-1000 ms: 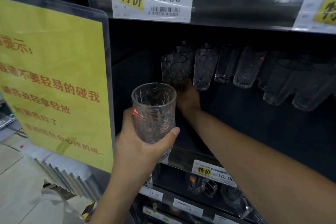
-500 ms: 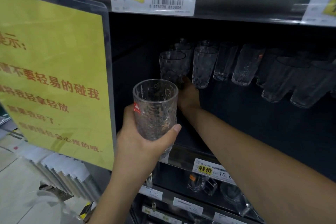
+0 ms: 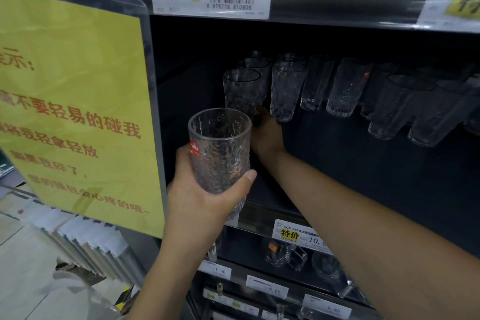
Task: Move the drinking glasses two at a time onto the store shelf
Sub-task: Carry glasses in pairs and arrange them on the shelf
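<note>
My left hand (image 3: 207,200) is closed round a textured glass (image 3: 220,150), centre of frame, upright, mouth up, held out in front of the shelf (image 3: 363,176) w/ nothing under it. My right hand (image 3: 267,132) is deep in the shelf, upper centre, at the base of a second glass (image 3: 242,92). Fingers are hidden behind the glass, so I can't tell if that grip is clamped or already loosening; the glass looks set down or nearly so.

Key relation for the next move, as I judge it: the open spot for the left-hand glass lies up and right of it, on the dark shelf floor just in front of the second glass and left of my right forearm. Long axis stays vertical, so it's a plain push forward and set down. Left hand is the one that does it.

Shelf already holds approx two rows of matching glasses (image 3: 287,93) running to the right edge, all upright and empty. Lower shelf, bottom right, holds other glassware, too blurred to tell apart.
</note>
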The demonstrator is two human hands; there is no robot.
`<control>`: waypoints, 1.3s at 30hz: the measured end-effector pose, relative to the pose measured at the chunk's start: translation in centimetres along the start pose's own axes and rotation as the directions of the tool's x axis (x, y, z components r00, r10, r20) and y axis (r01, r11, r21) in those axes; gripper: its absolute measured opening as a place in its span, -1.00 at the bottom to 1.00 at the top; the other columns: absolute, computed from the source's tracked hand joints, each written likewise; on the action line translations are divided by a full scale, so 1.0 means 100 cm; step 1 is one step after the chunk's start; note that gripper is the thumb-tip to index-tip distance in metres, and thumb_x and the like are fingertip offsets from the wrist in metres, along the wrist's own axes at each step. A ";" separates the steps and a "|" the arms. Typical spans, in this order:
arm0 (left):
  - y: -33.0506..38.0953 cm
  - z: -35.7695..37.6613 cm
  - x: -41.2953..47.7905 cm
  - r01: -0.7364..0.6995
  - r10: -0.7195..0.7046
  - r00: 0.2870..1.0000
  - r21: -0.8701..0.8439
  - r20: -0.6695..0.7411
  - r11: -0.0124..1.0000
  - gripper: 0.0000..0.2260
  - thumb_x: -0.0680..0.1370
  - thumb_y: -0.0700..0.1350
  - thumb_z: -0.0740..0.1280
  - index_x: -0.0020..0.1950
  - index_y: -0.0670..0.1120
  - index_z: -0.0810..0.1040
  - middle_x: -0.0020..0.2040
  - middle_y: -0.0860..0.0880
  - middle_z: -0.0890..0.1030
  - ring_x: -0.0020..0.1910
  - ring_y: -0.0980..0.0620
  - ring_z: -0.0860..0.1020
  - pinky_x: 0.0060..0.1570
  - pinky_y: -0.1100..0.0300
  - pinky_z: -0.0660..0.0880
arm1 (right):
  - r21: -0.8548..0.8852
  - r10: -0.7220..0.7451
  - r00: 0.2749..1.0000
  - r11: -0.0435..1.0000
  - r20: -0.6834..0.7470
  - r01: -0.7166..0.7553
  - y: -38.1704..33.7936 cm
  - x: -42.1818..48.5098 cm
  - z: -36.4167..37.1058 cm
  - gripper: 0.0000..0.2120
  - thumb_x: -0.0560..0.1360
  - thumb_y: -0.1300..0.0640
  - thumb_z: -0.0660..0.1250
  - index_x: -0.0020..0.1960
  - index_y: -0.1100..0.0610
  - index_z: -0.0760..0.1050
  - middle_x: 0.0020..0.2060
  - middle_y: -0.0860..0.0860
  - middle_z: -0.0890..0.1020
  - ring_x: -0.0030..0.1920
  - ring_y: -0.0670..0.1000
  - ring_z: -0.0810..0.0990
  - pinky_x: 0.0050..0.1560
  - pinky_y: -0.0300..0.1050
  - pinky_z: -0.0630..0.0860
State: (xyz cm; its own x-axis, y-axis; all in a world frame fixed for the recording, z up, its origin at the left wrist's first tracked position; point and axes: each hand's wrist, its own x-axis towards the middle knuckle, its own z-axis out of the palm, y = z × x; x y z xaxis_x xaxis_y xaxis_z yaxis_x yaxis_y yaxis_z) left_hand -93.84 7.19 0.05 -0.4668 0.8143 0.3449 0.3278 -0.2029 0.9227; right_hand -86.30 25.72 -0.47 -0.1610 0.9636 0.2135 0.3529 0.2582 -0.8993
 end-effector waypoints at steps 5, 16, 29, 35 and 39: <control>0.008 0.010 -0.001 0.025 -0.024 0.999 -0.032 0.040 0.999 -0.53 0.29 0.08 0.58 0.06 0.25 0.41 -0.04 0.30 0.59 -0.05 0.40 0.57 -0.20 0.45 0.51 | 0.049 0.061 0.997 0.997 0.039 -0.062 0.002 -0.024 -0.036 -0.56 0.54 -0.11 0.36 0.36 0.04 0.47 0.19 -0.07 0.60 0.19 -0.07 0.54 0.13 -0.24 0.46; 0.038 0.095 0.007 0.076 -0.039 0.966 -0.137 0.257 0.988 -0.48 0.33 -0.04 0.59 0.19 0.17 0.43 0.06 0.20 0.61 -0.03 0.37 0.58 -0.07 0.34 0.49 | -0.642 -0.012 0.992 0.761 0.127 0.091 0.052 -0.102 -0.231 -0.51 0.55 -0.24 0.22 0.38 -0.01 0.48 0.27 -0.07 0.55 0.31 -0.03 0.46 0.30 -0.26 0.29; 0.028 0.212 0.053 0.052 -0.025 0.953 -0.083 0.303 0.995 -0.40 0.35 -0.01 0.60 0.23 0.03 0.32 0.04 0.16 0.52 0.09 0.15 0.53 -0.01 0.38 0.42 | -0.736 0.116 0.980 0.676 0.163 0.043 0.091 -0.116 -0.271 -0.35 0.50 -0.37 0.14 0.53 -0.16 0.24 0.56 -0.08 0.21 0.56 -0.06 0.10 0.54 0.03 0.04; 0.014 0.241 0.076 -0.022 0.043 0.947 -0.071 0.319 0.997 -0.32 0.36 0.01 0.59 0.35 -0.06 0.31 0.14 0.10 0.50 0.15 0.14 0.51 0.13 0.29 0.42 | -0.751 0.116 0.977 0.657 0.177 0.058 0.094 -0.116 -0.270 -0.40 0.53 -0.34 0.13 0.53 -0.18 0.23 0.57 -0.11 0.16 0.57 -0.09 0.04 0.48 -0.11 -0.05; 0.005 0.258 0.087 -0.050 0.076 0.944 -0.090 0.320 0.995 -0.39 0.40 0.00 0.56 0.31 -0.05 0.31 0.11 0.12 0.51 0.12 0.16 0.51 0.12 0.39 0.43 | -0.762 0.108 0.978 0.645 0.178 0.068 0.095 -0.115 -0.269 -0.40 0.54 -0.33 0.12 0.53 -0.18 0.22 0.57 -0.11 0.16 0.56 -0.09 0.05 0.49 -0.11 -0.05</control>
State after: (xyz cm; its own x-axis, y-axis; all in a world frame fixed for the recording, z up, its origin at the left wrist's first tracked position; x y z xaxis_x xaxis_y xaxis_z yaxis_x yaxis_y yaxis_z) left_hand -76.61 28.23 -0.95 -0.1530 0.9275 0.3410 0.2752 -0.2914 0.9162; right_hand -56.28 18.93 -1.20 -0.2839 0.9578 0.0440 0.9184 0.2848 -0.2745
